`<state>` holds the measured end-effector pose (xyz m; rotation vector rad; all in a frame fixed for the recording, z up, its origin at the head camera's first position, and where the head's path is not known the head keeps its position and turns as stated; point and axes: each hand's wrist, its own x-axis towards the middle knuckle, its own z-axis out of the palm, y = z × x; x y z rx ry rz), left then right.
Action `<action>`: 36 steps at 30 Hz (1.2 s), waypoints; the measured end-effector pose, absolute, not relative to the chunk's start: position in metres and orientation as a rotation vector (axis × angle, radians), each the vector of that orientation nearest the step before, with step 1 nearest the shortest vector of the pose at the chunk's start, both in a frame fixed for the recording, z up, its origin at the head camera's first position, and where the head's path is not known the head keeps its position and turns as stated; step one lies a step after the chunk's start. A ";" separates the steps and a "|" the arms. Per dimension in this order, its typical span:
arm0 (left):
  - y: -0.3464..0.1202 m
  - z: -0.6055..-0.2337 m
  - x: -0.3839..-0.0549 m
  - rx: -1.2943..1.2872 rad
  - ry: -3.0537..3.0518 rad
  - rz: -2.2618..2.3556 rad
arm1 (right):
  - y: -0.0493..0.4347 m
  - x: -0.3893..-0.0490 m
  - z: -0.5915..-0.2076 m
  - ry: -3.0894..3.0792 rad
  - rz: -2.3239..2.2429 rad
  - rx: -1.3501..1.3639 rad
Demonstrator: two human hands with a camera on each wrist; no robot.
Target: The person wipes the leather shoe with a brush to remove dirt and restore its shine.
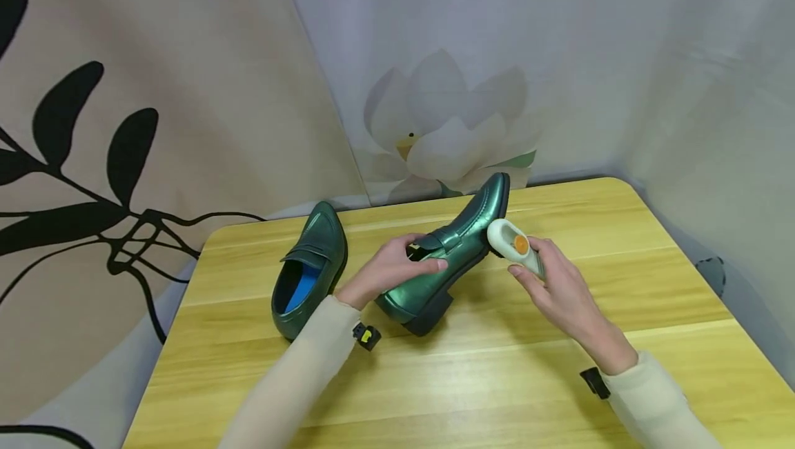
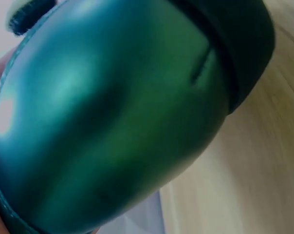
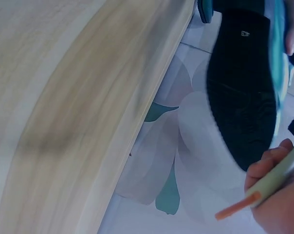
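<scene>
A shiny green loafer [image 1: 428, 270] is held toe up, tilted to the right, its black heel low over the table. My left hand [image 1: 391, 266] grips it at the opening, thumb along the side. The heel's green back [image 2: 113, 112] fills much of the left wrist view; its black sole [image 3: 242, 87] shows in the right wrist view. Close to the toe, my right hand [image 1: 562, 290] holds a white brush [image 1: 508, 238] with an orange oval on it. Dark bristles seem to lie against the shoe's front side, mostly hidden by the brush body.
The matching green loafer [image 1: 310, 270], with a blue insole, stands on the wooden table [image 1: 497, 387] left of my left hand. Behind the table hangs a pale curtain [image 1: 447, 21] with flower and leaf prints, close to the back edge.
</scene>
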<state>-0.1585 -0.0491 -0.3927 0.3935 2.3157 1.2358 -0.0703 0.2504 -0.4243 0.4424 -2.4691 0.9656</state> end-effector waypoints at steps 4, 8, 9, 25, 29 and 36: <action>-0.042 -0.399 -0.166 0.420 2.260 1.158 | 0.248 -0.073 -0.424 -2.482 0.966 0.452; -0.037 -0.404 -0.173 0.441 2.170 1.130 | 0.247 -0.076 -0.424 -2.499 0.974 0.448; -0.036 -0.405 -0.175 0.438 2.153 1.122 | 0.246 -0.077 -0.425 -2.509 0.975 0.444; -0.022 -0.419 -0.193 0.469 2.065 0.976 | 0.246 -0.085 -0.437 -2.620 0.948 0.334; -0.020 -0.417 -0.194 0.493 2.064 0.941 | 0.248 -0.087 -0.437 -2.626 0.933 0.331; -0.019 -0.411 -0.193 0.546 2.128 0.825 | 0.248 -0.088 -0.435 -2.658 0.928 0.322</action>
